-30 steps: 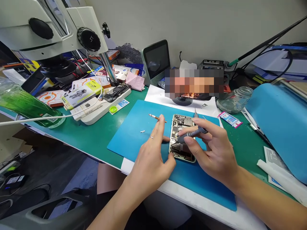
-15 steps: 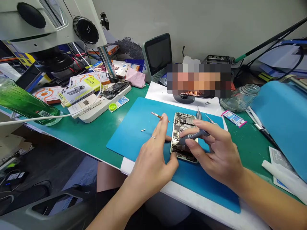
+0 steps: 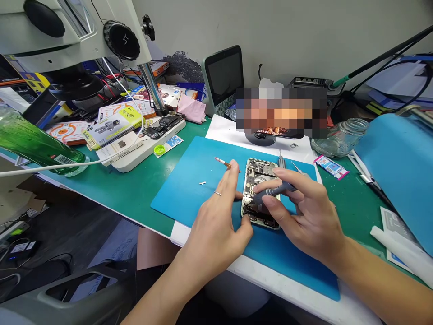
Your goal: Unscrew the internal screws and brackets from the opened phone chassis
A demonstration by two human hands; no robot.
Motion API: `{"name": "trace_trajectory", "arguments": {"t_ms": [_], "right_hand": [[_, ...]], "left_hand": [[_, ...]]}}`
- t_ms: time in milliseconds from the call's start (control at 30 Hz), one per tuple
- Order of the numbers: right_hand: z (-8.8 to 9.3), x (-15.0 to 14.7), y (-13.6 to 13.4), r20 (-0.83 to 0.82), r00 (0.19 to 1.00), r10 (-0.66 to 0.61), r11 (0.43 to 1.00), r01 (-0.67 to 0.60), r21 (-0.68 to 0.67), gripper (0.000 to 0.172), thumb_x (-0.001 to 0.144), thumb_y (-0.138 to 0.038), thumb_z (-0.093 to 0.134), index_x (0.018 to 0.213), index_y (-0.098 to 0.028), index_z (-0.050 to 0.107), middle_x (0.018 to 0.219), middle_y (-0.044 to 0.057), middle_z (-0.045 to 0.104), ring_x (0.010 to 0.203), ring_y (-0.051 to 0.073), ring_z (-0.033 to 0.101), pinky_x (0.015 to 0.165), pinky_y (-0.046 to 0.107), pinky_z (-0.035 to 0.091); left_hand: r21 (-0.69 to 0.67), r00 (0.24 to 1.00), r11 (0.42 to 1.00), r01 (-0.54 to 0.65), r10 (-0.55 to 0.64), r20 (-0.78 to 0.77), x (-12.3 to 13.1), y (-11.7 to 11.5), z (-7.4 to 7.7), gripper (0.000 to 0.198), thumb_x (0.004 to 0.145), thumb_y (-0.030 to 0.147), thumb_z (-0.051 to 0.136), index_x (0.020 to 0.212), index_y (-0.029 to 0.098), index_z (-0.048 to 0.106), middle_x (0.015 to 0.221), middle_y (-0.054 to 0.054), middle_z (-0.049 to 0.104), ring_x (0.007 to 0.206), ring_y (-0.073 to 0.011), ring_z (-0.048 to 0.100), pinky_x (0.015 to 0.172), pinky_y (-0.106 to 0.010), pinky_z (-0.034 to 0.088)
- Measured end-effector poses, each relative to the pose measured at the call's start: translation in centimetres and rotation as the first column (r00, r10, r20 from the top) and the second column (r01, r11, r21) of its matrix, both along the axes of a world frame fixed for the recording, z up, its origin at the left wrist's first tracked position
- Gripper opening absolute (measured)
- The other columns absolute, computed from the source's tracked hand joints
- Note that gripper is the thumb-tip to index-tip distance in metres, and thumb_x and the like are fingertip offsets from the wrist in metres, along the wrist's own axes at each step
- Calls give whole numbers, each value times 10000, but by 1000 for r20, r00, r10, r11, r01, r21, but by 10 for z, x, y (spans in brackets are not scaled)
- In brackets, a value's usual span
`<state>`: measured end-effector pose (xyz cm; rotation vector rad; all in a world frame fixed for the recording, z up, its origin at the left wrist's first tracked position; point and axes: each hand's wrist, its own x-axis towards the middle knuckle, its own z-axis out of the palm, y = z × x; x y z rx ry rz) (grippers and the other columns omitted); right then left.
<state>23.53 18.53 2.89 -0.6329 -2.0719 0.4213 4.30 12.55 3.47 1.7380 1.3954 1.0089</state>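
Observation:
An opened phone with its circuit boards exposed lies on a blue mat. My right hand pinches a grey screwdriver, whose tip points down into the phone's middle. My left hand steadies the phone's left edge between the thumb at the lower corner and a fingertip, its other fingers stretched out; a ring sits on one finger. A thin orange-tipped tool lies just beyond my left fingertips. A small metal part rests on the mat to the left.
A microscope hangs over the left of the green bench, with packets, a green bottle and a white cable below it. A small grey screen, a glass jar, another blue mat and two more screwdrivers lie behind and right.
The view has shifted slightly. My hands stay on the phone; the screwdriver tip has settled a little lower into its middle.

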Motion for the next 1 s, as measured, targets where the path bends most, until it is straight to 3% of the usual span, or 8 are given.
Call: {"name": "trace_trajectory", "arguments": {"t_ms": [433,700,1000], "right_hand": [[1,-2,3,51,998,46,998,-48,30,733,961,-44,618,1593,-318,366,1104,56,712,981,209,761,877,394,670],[3,-3,1,66,995,74,997,-74,-4,778,956,-25,587,1626,-307,309,1164,74,693,1003,199,755,861,369,683],[2,-3,3,80,996,33,999,-35,18,726,988,-121,628,1609,-358,335,1145,61,742,979,224,777,830,398,683]], "left_hand": [[32,1000,999,-1,1,-8,-1,1,-4,985,894,96,594,1689,300,49,1541,-124,542,1148,-242,686,1031,-394,563],[24,1000,1000,10,-10,-1,-1,0,-3,982,897,90,579,1688,308,40,1641,-118,429,1173,-234,683,1038,-380,559],[65,1000,998,17,-17,1,-2,1,-7,991,895,95,584,1683,350,40,1713,-89,311,1227,-246,663,1049,-406,547]]}}
